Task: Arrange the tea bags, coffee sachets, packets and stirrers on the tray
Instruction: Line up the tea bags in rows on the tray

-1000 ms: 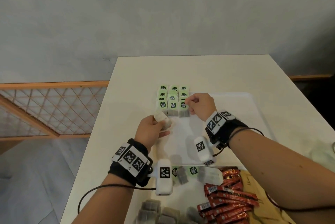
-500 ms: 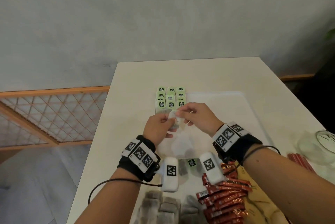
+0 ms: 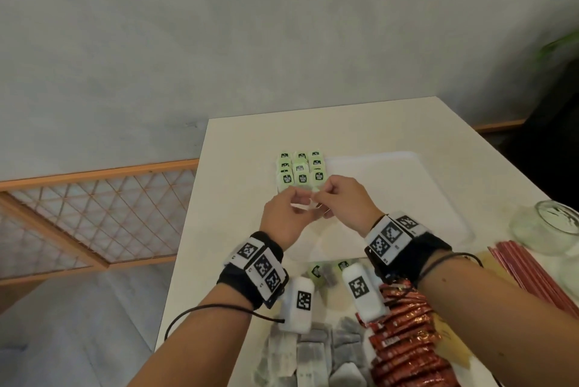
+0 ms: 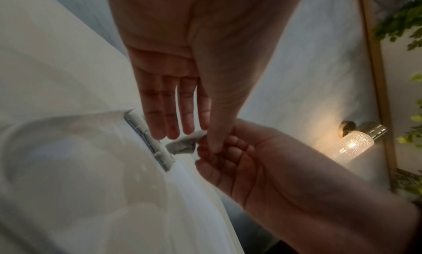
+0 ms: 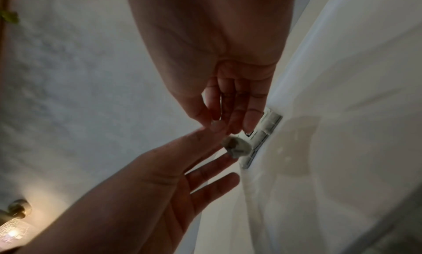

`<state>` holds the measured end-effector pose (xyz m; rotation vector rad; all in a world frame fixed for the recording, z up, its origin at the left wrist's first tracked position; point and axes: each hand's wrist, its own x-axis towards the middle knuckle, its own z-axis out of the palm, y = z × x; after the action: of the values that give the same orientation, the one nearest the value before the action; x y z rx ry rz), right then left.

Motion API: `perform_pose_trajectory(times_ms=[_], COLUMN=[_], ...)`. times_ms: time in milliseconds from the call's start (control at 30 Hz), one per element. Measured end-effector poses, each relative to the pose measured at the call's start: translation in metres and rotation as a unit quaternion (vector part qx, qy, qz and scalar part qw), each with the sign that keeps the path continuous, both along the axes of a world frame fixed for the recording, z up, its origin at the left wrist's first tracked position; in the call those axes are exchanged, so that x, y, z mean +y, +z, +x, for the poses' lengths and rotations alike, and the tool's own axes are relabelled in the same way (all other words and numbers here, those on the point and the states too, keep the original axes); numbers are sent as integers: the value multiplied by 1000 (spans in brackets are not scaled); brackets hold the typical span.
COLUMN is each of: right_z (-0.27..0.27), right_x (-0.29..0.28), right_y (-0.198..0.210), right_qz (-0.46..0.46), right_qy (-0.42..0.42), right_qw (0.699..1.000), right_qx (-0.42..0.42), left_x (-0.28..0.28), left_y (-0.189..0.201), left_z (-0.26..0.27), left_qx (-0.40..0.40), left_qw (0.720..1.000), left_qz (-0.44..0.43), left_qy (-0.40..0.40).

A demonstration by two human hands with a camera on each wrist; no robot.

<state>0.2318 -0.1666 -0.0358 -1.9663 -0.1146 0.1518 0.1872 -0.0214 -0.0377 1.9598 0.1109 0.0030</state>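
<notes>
Both hands meet just above the near-left part of the white tray [image 3: 438,186]. Between them hangs one small tea bag [image 3: 308,205] [image 4: 182,146] [image 5: 237,146]. My left hand [image 3: 286,214] [image 4: 205,131] pinches it between thumb and forefinger, its other fingers straight. My right hand [image 3: 340,200] [image 5: 217,126] pinches it from the other side with thumb and fingertips. Just beyond the hands, a neat block of tea bags with green tags [image 3: 300,167] [image 4: 148,137] [image 5: 265,131] lies at the tray's far-left corner.
Near me lie loose grey tea bags [image 3: 313,355], red coffee sachets [image 3: 404,339] and yellowish packets [image 3: 451,339]. Two green-tagged tea bags [image 3: 326,270] lie below the tray. Red stirrers [image 3: 532,274] and a glass jar [image 3: 551,223] are at the right. The table's left edge [image 3: 188,230] is close.
My right hand left the block of tea bags and came to the left hand. The tea bag that the left hand held alone is now pinched by both hands.
</notes>
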Motion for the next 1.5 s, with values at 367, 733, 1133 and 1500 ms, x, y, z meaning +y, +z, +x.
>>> perform_pose_trajectory(times_ms=[367, 733, 1133, 1500], right_z=[17, 66, 77, -28], right_x=[14, 45, 55, 7], right_y=[-16, -27, -27, -3], right_qz=[-44, -118, -91, -64], right_qy=[39, 31, 1, 117], right_qw=[998, 992, 995, 990], right_qx=[11, 33, 35, 54], left_x=[30, 64, 65, 46], left_y=[-33, -39, -36, 11], left_z=[22, 67, 75, -12], left_qx=[41, 35, 71, 79], left_qw=[997, 995, 988, 959], left_qz=[-34, 89, 134, 246], left_qy=[63, 19, 0, -120])
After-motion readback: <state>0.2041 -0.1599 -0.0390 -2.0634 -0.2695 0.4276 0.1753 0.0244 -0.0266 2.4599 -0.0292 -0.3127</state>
